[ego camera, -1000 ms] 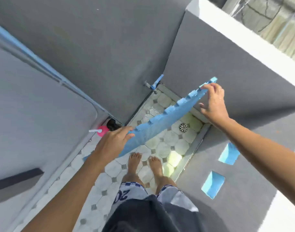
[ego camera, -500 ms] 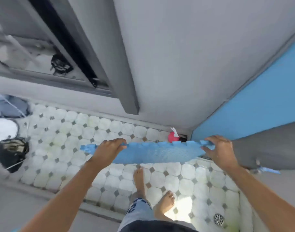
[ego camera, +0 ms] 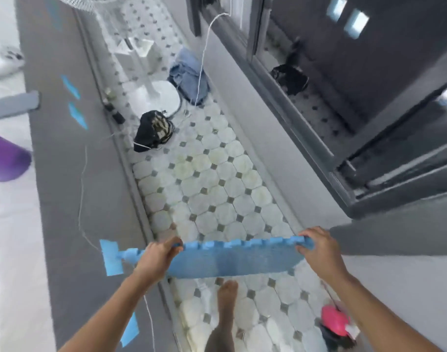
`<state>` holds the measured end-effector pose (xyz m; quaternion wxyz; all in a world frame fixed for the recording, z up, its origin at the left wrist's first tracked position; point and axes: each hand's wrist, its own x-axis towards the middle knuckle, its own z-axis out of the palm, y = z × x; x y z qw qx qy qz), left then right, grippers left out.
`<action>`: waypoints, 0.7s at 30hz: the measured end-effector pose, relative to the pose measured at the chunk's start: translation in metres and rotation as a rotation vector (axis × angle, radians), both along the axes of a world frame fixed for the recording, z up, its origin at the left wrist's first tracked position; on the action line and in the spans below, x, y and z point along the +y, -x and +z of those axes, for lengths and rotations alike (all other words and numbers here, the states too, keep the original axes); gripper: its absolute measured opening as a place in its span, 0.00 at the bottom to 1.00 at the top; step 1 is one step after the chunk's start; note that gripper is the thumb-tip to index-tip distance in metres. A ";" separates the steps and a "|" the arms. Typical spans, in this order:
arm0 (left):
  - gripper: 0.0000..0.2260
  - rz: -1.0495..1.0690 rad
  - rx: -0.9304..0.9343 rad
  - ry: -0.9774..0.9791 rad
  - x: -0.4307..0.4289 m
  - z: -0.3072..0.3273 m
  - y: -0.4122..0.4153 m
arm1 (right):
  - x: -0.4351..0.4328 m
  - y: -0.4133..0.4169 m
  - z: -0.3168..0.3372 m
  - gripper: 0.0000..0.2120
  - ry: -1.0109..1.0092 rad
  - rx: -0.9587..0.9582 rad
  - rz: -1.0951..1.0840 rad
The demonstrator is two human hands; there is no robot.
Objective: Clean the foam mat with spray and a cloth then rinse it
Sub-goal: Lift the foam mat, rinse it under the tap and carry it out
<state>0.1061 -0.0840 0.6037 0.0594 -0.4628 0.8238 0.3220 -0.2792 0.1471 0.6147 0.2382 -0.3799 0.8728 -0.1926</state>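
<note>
Blue interlocking foam mat [ego camera: 232, 260] hangs in the air at 6 o'clock of the view, held nearly flat and level above the white octagon-tiled floor [ego camera: 217, 186], with its toothed far edge turned away from the person. The left hand [ego camera: 156, 257] grasps that edge a little way in from the mat's left end, fingers curled over the top. The right hand [ego camera: 318, 250] clasps the right corner in the same way. A bare foot [ego camera: 226, 293] stands on the tiles just under the mat.

The mat looks light and springy. It sags little between the two hands, yet a sheet this thin would probably flop or fold if held at one corner only. If wet, its surface is likely to be slick, so a wide two-handed hold on opposite ends, thumbs underneath, seems the safest. The puzzle teeth could tear if pulled hard.

At 5 o'clock a pink plastic bottle [ego camera: 335, 320] with a white part sits against the wall, probably the spray. At 12 o'clock, well apart, lies a crumpled blue cloth [ego camera: 189, 74], and at 11 o'clock a black bag [ego camera: 153, 130].
</note>
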 end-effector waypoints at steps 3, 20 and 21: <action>0.18 0.066 0.016 -0.070 -0.029 -0.050 -0.001 | -0.067 0.025 -0.034 0.16 -0.046 0.020 0.111; 0.12 0.179 -0.200 0.027 -0.178 -0.224 0.075 | -0.313 0.099 -0.231 0.16 -0.364 0.195 0.460; 0.13 0.179 -0.280 0.043 -0.179 -0.232 0.080 | -0.319 0.095 -0.241 0.18 -0.373 0.204 0.475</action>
